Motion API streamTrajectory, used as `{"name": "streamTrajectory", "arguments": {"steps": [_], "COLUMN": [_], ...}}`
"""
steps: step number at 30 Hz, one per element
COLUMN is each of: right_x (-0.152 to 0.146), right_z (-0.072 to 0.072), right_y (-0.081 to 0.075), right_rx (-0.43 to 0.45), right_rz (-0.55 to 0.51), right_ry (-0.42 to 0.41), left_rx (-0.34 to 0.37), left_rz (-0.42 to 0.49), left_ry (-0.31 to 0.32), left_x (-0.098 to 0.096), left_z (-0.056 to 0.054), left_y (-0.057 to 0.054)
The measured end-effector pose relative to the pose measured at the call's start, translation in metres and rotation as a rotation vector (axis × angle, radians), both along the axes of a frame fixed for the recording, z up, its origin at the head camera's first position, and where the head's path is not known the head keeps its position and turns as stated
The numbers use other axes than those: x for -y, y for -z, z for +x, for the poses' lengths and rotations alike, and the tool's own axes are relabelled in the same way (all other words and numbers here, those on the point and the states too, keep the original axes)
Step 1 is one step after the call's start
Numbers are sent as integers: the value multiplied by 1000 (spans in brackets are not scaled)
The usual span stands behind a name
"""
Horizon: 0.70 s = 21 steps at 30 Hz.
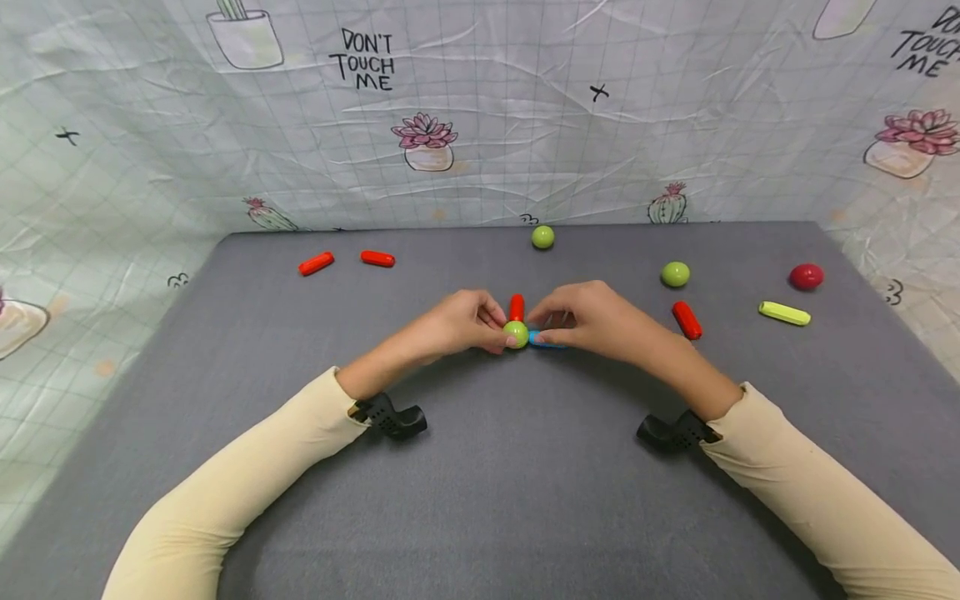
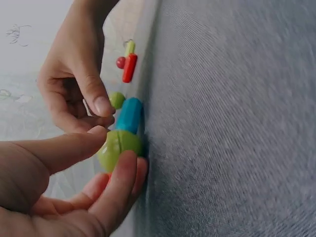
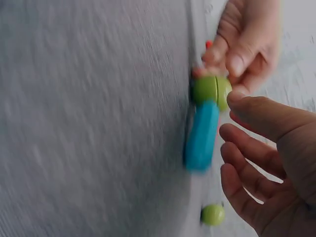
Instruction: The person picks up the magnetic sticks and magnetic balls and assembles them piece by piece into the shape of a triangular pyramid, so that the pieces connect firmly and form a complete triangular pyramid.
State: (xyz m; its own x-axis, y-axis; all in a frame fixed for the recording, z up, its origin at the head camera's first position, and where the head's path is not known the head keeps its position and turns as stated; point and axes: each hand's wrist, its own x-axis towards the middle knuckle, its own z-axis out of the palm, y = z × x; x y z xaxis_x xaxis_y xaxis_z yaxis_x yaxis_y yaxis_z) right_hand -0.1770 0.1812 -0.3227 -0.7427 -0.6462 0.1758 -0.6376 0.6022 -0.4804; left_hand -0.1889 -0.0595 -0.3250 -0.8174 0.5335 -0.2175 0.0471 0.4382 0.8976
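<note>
My left hand (image 1: 476, 323) pinches a green ball (image 1: 515, 335) with a seam around its middle, low over the grey table. A blue stick (image 3: 201, 138) sits against that ball on its right side. Behind the ball a red stick (image 1: 517, 307) points away from me; whether it is joined to the ball cannot be told. My right hand (image 1: 592, 318) hovers around the blue stick with loosely bent fingers. In the right wrist view, a gap shows between its fingers (image 3: 247, 148) and the stick, and the thumb tip is close to the ball.
Two red sticks (image 1: 317, 263) lie at the back left. A green ball (image 1: 543, 237) rests near the back edge. To the right are another green ball (image 1: 675, 274), a red stick (image 1: 687, 320), a yellow-green stick (image 1: 784, 313) and a red ball (image 1: 806, 277). Printed cloth hangs behind.
</note>
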Motion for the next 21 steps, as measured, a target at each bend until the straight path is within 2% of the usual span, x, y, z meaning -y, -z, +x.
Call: {"name": "streamTrajectory", "arguments": {"steps": [3, 5, 7, 9, 13, 21], "right_x": [8, 12, 15, 17, 13, -17], "right_z": [7, 11, 15, 18, 21, 18], "right_y": [1, 2, 3, 4, 4, 3], "right_rx": [-88, -133, -155, -164, -145, -101], "right_rz": [17, 31, 42, 59, 80, 108], "right_ry": [4, 42, 86, 120, 157, 206], "left_rx": [96, 163, 203, 214, 119, -246], "left_rz": [74, 121, 149, 169, 138, -25], "left_ry": [31, 47, 40, 18, -47, -123], "left_x": [0, 0, 0, 1, 4, 8], "left_z": [1, 1, 0, -2, -12, -46], "left_y": [-2, -2, -2, -3, -2, 1]}}
